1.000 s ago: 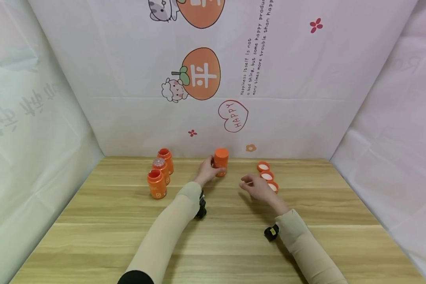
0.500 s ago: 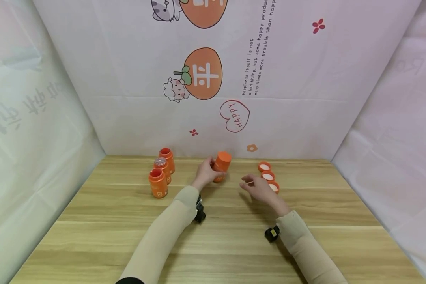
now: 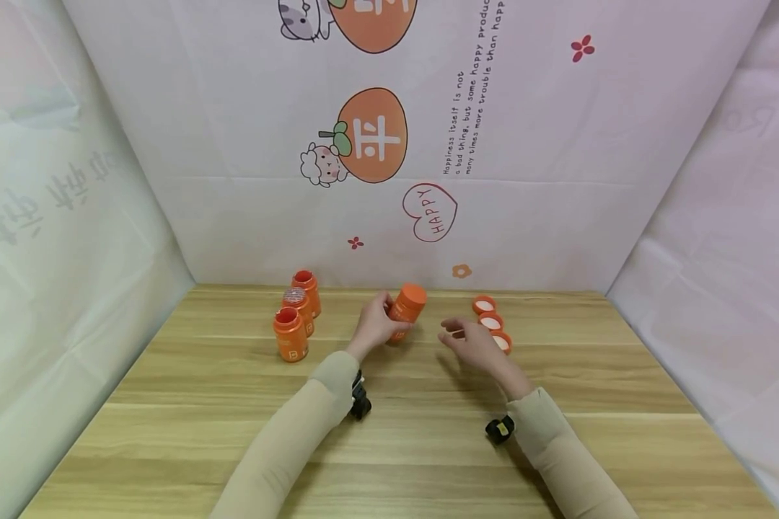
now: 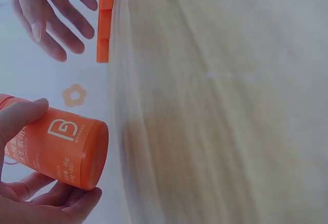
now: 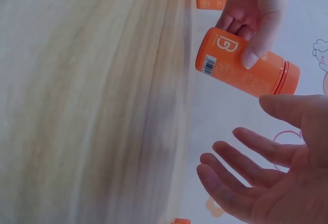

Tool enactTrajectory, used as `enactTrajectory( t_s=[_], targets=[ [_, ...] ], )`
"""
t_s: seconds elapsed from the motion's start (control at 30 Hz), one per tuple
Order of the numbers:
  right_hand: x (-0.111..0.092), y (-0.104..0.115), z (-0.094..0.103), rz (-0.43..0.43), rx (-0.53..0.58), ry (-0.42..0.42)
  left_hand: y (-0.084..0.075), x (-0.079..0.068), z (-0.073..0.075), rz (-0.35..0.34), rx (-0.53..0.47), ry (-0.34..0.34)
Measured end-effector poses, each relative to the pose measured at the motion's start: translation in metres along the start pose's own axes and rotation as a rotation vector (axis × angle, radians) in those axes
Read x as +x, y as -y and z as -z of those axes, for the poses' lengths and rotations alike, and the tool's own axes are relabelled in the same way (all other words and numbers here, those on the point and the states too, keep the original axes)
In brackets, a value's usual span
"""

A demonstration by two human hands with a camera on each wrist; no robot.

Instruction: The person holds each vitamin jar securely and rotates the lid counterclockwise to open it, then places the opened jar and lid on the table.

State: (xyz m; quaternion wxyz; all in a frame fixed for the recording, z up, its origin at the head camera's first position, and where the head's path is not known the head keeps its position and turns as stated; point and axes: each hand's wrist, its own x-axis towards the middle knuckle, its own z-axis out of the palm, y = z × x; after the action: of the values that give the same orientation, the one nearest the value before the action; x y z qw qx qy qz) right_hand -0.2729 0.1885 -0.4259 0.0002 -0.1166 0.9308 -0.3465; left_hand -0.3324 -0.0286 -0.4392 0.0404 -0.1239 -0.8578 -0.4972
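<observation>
My left hand (image 3: 373, 324) grips an orange bottle (image 3: 407, 305) with its lid (image 3: 415, 293) on, thumb on one side and fingers on the other. The bottle leans to the right, its base close over the table. White lettering and a logo on the bottle (image 4: 56, 141) face the left wrist camera. To the right, my right hand (image 3: 472, 344) holds nothing, its fingers loosely bent and apart. In the right wrist view, the right hand's thumb (image 5: 287, 108) overlaps the lid end of the bottle.
Three lidless orange bottles stand in a row at the left, the nearest bottle (image 3: 290, 339) showing a red inside and the middle bottle (image 3: 295, 297) a greyish top. Three upturned orange lids (image 3: 491, 322) lie behind the right hand. A printed white sheet (image 3: 526, 216) rises behind the table (image 3: 428, 447).
My left hand has tilted the bottle over to the right and drawn it slightly nearer. The right hand has stayed nearly still.
</observation>
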Motion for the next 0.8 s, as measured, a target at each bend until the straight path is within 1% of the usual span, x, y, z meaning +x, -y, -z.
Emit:
enactTrajectory(
  t_s=[0.27, 0.43, 0.67, 0.8],
  targets=[
    [-0.004, 0.007, 0.001, 0.029, 0.035, -0.021, -0.003, -0.013, 0.005, -0.018, -0.008, 0.009],
    [-0.004, 0.011, 0.001, 0.045, 0.035, -0.04, -0.007, -0.023, 0.008, -0.038, -0.003, 0.012],
    [-0.006, 0.016, 0.002, 0.05, 0.032, -0.077, -0.01, -0.034, 0.012, -0.044, -0.013, 0.014],
    [-0.008, 0.02, 0.003, 0.045, 0.045, -0.103, -0.011, -0.04, 0.014, -0.061, -0.025, 0.013]
  ],
)
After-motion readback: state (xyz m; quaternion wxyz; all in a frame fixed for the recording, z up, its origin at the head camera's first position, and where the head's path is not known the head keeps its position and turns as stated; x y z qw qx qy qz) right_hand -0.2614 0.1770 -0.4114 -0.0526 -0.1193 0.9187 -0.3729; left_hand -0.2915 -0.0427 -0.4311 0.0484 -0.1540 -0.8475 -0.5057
